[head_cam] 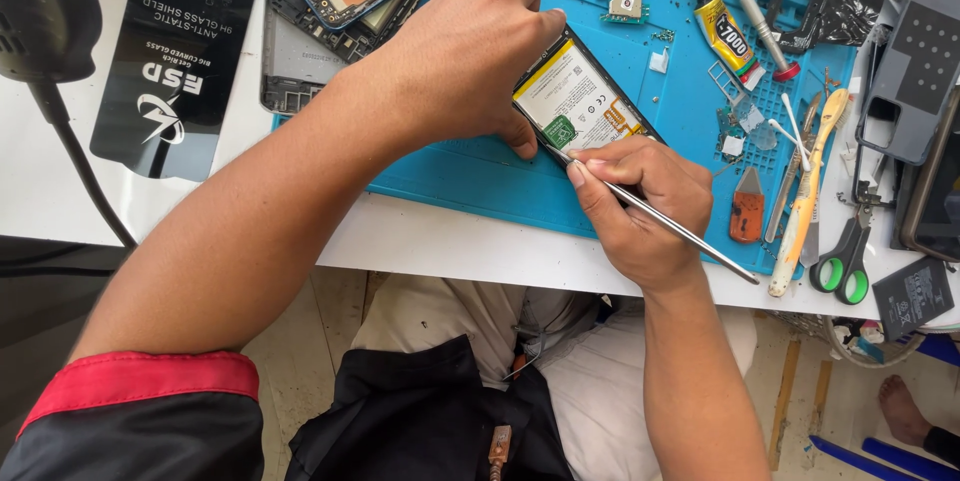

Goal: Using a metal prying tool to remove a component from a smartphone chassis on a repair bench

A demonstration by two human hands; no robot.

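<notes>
Bare forearms, black short sleeve (140, 436) w/ red cuff, light trousers (600, 381)

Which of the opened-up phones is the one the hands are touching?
The opened phone showing its white battery, lying on the blue mat. The left hand holds it while the right hand pokes it with a thin metal tool. Others lie untouched.

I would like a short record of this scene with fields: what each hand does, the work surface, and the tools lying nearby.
left hand: presses down on the opened phone, its battery showing
right hand: grips a thin metal tool, tip at the phone's lower edge
surface: blue repair mat on a white table
nearby tools: green-handled scissors, glue tube, orange pry tool
</notes>
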